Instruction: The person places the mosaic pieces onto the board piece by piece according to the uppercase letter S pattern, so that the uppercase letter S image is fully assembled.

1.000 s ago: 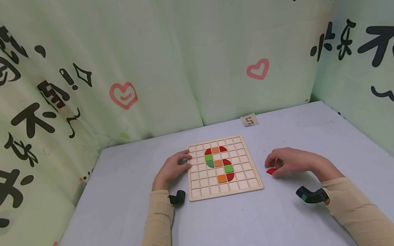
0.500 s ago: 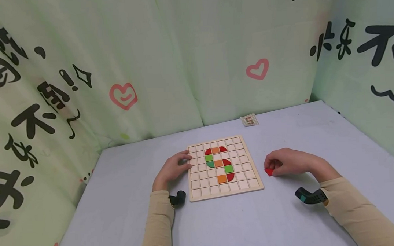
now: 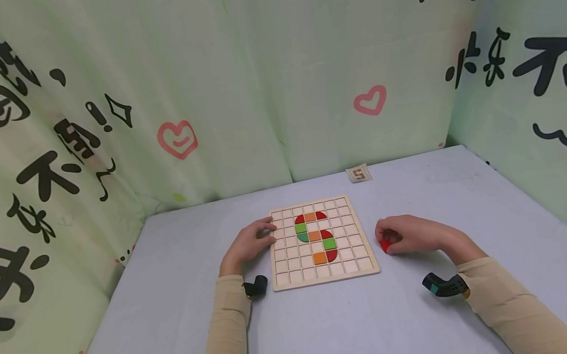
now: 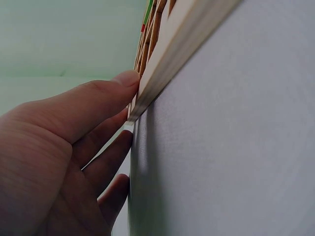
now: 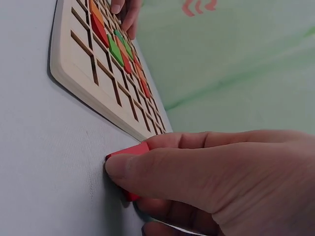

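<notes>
A square wooden grid board (image 3: 292, 277) lies on the table, with red, orange and green pieces in some of its cells forming an S-like shape. At its left edge rests my left hand (image 3: 251, 242); in the left wrist view the thumb (image 4: 129, 78) touches the rim, and the other fingers are extended beside it. To the right of the board, my right hand (image 3: 411, 235) pinches a red piece (image 5: 134, 150) between thumb and fingers, low over the table. Part of that piece is hidden by the thumb.
A small card (image 3: 359, 173) printed with an S-like pattern on a grid lies at the table's back edge. Pale green curtains (image 3: 261, 93) with hearts and black writing hang behind and beside the white table (image 3: 185, 318).
My right hand has taken the red piece between its fingers and shifted slightly left towards the board. My left hand stays at the board's edge.
</notes>
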### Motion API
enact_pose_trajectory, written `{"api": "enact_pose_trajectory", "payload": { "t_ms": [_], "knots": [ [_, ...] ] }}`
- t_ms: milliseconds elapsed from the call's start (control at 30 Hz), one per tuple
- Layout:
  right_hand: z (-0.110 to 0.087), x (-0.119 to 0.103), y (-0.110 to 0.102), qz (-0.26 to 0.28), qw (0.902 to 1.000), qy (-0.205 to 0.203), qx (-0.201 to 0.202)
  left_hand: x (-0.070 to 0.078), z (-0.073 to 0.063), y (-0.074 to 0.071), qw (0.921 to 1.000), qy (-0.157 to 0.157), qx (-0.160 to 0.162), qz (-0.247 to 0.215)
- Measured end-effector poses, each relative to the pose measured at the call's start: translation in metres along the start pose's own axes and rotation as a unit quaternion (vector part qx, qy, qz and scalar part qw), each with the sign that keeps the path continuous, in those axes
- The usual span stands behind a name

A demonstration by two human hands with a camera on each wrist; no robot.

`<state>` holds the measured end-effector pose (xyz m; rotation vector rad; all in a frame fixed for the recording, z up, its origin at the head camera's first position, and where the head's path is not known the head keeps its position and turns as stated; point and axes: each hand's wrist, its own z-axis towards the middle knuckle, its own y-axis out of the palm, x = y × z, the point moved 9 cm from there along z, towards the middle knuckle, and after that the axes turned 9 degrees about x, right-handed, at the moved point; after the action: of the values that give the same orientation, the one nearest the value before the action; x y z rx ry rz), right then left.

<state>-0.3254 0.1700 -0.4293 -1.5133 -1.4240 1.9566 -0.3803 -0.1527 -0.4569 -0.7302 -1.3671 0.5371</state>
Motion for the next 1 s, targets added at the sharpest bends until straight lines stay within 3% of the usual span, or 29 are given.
{"api": "enact_pose_trajectory", "payload": {
  "t_ms": [367,633,1000],
  "knots": [
    [0.0038,-0.0040,-0.0081,-0.060,0.9960,-0.016,0.064,0.0001,0.0004,0.0010,1.0000,0.007,0.002,-0.007],
    [0.0011,-0.0053,-0.0011,-0.040,0.9991,-0.005,0.012,0.0020,0.0010,-0.0005,0.9999,0.012,0.006,0.001],
    [-0.0018,-0.0038,0.0009,-0.013,0.9998,-0.011,-0.013,0.0023,0.0004,-0.0012,0.9999,0.009,0.004,-0.004]
  ]
}}
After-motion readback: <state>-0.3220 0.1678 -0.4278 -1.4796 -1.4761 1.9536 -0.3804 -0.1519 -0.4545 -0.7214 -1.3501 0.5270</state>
